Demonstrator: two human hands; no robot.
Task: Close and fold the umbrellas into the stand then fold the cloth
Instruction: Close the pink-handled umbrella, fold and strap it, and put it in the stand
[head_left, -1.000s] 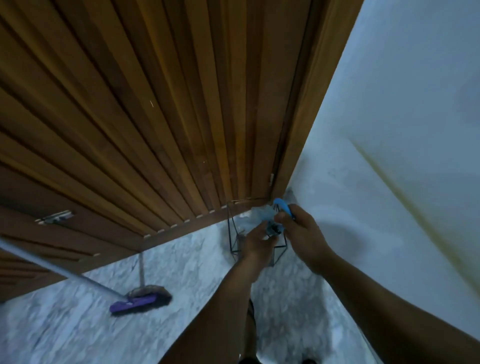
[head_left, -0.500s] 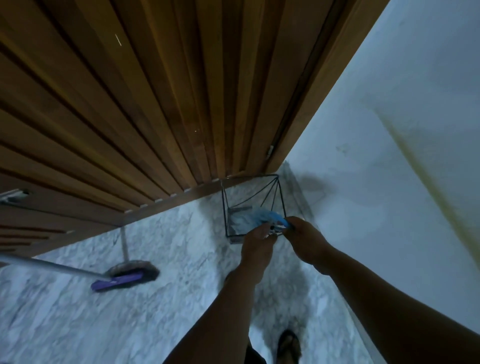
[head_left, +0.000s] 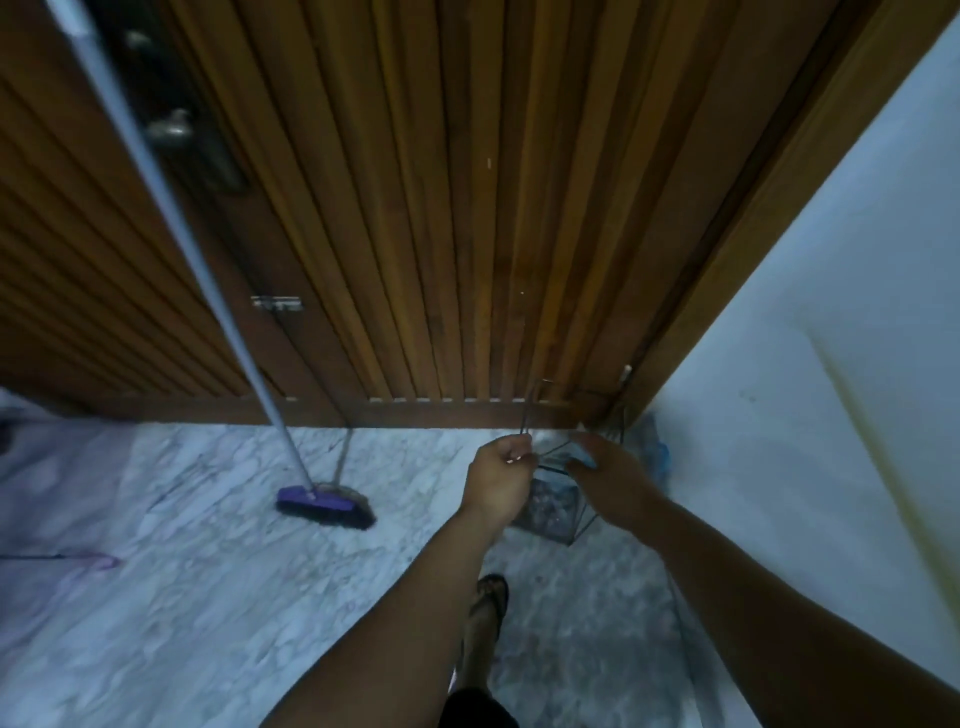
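Slatted brown wooden door (head_left: 441, 208), satin finish; grey-veined white marble floor (head_left: 208, 597), polished; thin black wire-metal stand (head_left: 558, 512); smooth grey metal broom pole (head_left: 171, 208) on purple plastic head (head_left: 317, 501); matt white painted wall (head_left: 831, 364).

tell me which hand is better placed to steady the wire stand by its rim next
Left. The left hand already pinches a thin wire at the top of the wire stand, so its grip is in place. The right hand hovers over the opening, and whether it holds anything cannot be told.

Black wire stand (head_left: 558, 512) on marble floor, by door corner, blue umbrella (head_left: 657, 452) behind, blurry
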